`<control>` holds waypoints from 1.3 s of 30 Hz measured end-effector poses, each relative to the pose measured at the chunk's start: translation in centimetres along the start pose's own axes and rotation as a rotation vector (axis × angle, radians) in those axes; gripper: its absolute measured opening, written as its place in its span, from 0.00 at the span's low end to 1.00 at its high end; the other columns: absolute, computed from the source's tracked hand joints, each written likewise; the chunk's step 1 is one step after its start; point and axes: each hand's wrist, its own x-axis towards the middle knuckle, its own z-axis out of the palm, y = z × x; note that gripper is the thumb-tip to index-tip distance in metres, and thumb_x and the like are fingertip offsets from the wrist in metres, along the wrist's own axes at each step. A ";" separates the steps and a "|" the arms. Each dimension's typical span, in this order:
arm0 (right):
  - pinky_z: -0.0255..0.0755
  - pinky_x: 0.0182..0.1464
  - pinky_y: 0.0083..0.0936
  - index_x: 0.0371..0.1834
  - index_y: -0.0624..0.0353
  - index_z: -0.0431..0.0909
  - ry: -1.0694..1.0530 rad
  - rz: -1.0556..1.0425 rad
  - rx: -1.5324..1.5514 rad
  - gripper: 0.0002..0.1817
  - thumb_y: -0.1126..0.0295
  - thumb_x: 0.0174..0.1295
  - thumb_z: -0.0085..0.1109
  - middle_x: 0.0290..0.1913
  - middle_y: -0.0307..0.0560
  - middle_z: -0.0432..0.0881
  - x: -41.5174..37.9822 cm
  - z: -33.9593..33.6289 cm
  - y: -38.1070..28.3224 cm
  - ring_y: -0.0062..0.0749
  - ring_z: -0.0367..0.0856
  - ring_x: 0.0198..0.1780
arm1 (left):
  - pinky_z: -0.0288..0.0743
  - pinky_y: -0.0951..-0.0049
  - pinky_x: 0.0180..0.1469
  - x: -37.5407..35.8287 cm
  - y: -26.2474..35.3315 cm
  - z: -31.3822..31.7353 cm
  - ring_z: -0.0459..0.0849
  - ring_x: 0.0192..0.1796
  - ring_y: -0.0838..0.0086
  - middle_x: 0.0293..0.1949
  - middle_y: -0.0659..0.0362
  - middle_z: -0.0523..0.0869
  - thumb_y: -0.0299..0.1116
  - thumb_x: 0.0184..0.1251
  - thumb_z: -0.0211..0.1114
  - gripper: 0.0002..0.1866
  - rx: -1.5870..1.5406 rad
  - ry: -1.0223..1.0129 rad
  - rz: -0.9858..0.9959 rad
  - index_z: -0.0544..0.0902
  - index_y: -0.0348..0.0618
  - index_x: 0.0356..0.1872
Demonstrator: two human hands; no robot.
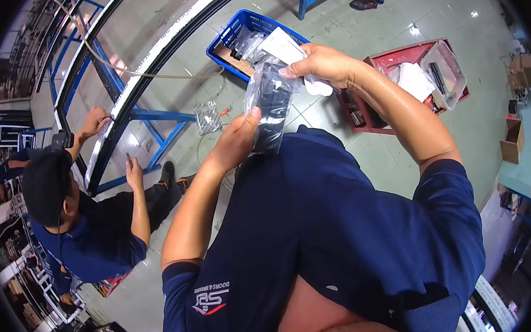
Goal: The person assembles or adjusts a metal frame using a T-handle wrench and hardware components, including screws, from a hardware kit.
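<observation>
A clear plastic bag with dark, flat contents is held up in front of my body. My left hand grips its lower left side, thumb on top and fingers behind. At the bag's upper right end, my right hand is closed on the plastic, with thumb and fingers pinched together. A white sheet of paper shows just beyond my right hand, and a small white piece hangs below it. Behind the bag stands a blue plastic crate containing more clear bags and a brown piece.
A red box with a clear bin sits on the right. To the left, a co-worker works at a long curved frame on blue stands. A packet lies on the floor. Another person's feet show at the top.
</observation>
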 end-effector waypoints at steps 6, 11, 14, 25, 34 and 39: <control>0.74 0.32 0.20 0.50 0.66 0.81 -0.036 0.048 -0.131 0.21 0.66 0.57 0.74 0.37 0.42 0.85 0.3 0.5 -0.2 0.22 0.81 0.32 | 0.71 0.74 0.60 2.7 1.0 1.2 0.80 0.53 0.76 0.53 0.57 0.85 0.45 0.86 0.41 0.26 -0.120 0.234 0.161 0.78 0.32 0.62; 0.76 0.35 0.21 0.50 0.64 0.82 -0.105 0.037 -0.159 0.18 0.68 0.59 0.72 0.39 0.42 0.85 2.5 -0.5 1.2 0.23 0.82 0.34 | 0.72 0.74 0.61 4.0 -0.2 2.2 0.80 0.55 0.75 0.56 0.55 0.83 0.41 0.86 0.41 0.25 -0.298 0.365 0.258 0.74 0.30 0.65; 0.76 0.38 0.26 0.50 0.65 0.82 -0.082 -0.078 -0.221 0.19 0.66 0.58 0.70 0.39 0.43 0.84 3.0 -0.4 2.4 0.25 0.81 0.37 | 0.72 0.74 0.60 3.5 -0.2 3.7 0.80 0.54 0.75 0.54 0.54 0.84 0.40 0.86 0.40 0.25 -0.563 0.440 0.219 0.75 0.29 0.64; 0.75 0.43 0.20 0.52 0.65 0.81 -0.158 -0.128 -0.258 0.19 0.69 0.60 0.69 0.41 0.40 0.85 0.8 0.3 0.8 0.21 0.80 0.39 | 0.72 0.72 0.54 0.9 -1.2 4.5 0.80 0.45 0.74 0.41 0.58 0.86 0.45 0.84 0.43 0.27 -0.029 0.541 0.215 0.83 0.31 0.52; 0.75 0.41 0.21 0.56 0.64 0.79 -0.215 -0.128 -0.283 0.23 0.69 0.58 0.71 0.40 0.40 0.84 -0.7 -2.2 -1.3 0.22 0.79 0.37 | 0.78 0.67 0.56 2.5 1.3 3.5 0.85 0.50 0.66 0.54 0.50 0.84 0.54 0.83 0.38 0.32 -0.948 0.055 0.108 0.75 0.32 0.63; 0.75 0.50 0.24 0.58 0.63 0.78 -0.243 -0.143 -0.194 0.24 0.68 0.59 0.71 0.46 0.42 0.84 0.9 -2.6 0.4 0.24 0.80 0.46 | 0.80 0.71 0.48 3.1 0.7 4.4 0.85 0.45 0.73 0.48 0.54 0.85 0.40 0.80 0.51 0.21 -0.791 0.193 0.183 0.75 0.34 0.62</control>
